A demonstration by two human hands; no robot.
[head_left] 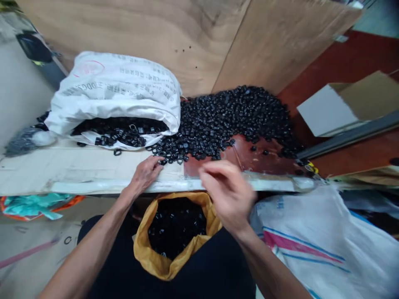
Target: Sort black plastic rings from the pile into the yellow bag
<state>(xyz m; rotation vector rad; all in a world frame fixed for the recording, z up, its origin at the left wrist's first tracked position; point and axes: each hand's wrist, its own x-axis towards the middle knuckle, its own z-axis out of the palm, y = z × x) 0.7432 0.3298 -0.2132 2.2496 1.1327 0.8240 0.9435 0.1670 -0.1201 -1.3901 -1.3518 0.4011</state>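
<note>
My left hand (pixel 146 173) rests at the table edge, its fingertips closed around a small black ring-shaped part (pixel 162 161) at the near rim of the pile. My right hand (pixel 229 189) is lifted above the table's front edge, smeared by motion. Its fingers are curled together, and anything inside them is hidden. The heap of black ring-shaped parts (pixel 237 112) spreads across the tabletop in front of both hands. Below them, a yellow sack (pixel 141 245) stands open against my lap, with many black parts inside.
A white printed sack (pixel 115 87) lies on its side at the left, spilling black parts. Wooden boards (pixel 149 25) stand behind. On the right are a cardboard box (pixel 327 110), a metal bar (pixel 349 139) and a white woven bag (pixel 305 232). An orange-rimmed container (pixel 9 212) sits lower left.
</note>
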